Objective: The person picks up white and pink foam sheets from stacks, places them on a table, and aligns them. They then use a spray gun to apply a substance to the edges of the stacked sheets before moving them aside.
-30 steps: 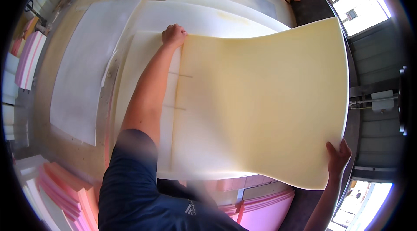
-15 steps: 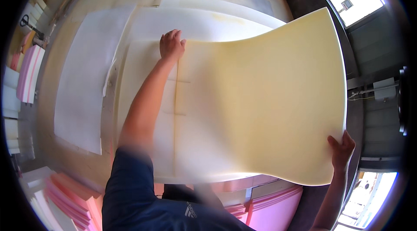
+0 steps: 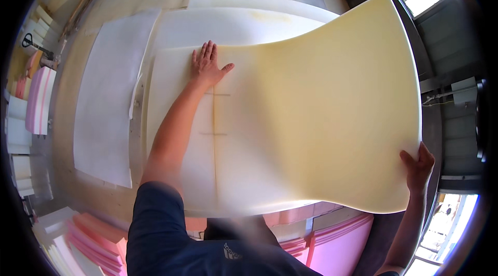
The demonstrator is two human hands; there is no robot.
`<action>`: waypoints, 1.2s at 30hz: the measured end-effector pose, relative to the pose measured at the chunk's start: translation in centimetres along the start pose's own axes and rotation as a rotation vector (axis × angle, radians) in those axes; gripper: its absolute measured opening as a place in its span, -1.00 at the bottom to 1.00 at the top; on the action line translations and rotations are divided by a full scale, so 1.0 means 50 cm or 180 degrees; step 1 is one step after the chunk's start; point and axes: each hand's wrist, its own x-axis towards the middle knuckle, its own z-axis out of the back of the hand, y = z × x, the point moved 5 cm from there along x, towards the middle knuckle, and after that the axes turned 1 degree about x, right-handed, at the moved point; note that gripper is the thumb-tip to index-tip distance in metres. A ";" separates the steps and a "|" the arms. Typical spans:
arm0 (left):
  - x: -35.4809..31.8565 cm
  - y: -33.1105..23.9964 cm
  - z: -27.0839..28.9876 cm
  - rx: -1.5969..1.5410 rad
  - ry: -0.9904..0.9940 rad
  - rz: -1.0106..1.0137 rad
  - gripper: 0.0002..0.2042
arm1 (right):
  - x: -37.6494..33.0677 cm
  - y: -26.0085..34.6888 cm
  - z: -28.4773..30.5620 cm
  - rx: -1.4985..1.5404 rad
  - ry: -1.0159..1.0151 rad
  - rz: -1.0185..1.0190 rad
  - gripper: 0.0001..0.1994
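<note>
A large pale-yellow foam sheet [image 3: 342, 105] lies partly on the table, its right part raised and curving upward. A seam and two short marked lines cross its flat left part. My left hand [image 3: 208, 66] rests flat on the sheet near its far edge, by the seam's far end, fingers stretched out and thumb apart. At the right edge, my right hand [image 3: 419, 166] grips the raised end, thumb on the upper face. Its other fingers are mostly hidden behind the edge.
White sheets [image 3: 249, 22] lie flat beyond the foam, and another white sheet [image 3: 111, 99] is on the table [image 3: 67, 141] to the left. Pink foam sheets [image 3: 340, 242] stand below the near edge. Foam blocks [image 3: 41, 100] and black scissors [image 3: 27, 40] are at the far left.
My left hand has gone from bent fingers at the far edge to lying flat with fingers spread. My right hand still holds the raised end, and the whole view has shifted slightly.
</note>
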 end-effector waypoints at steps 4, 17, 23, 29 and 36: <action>-0.002 0.007 0.007 -0.0058 -0.0057 0.0014 -0.06 | 0.005 -0.018 0.007 0.0122 0.0012 -0.0068 -0.71; -0.265 -0.004 -0.001 0.0223 -0.0123 -0.0500 -0.09 | 0.065 -0.034 0.014 -0.0030 0.0126 0.0081 -0.63; -0.343 -0.024 -0.017 0.0239 -0.0150 -0.0645 -0.13 | 0.096 -0.061 0.016 0.0084 0.0271 0.0017 -0.64; -0.501 -0.009 -0.017 0.0076 -0.0068 -0.0587 -0.15 | 0.111 -0.061 0.023 -0.0205 0.0380 0.0335 -0.62; -0.684 -0.115 0.009 -0.0358 0.0004 -0.0826 -0.09 | 0.123 -0.086 0.014 0.0131 0.0641 0.0098 -0.59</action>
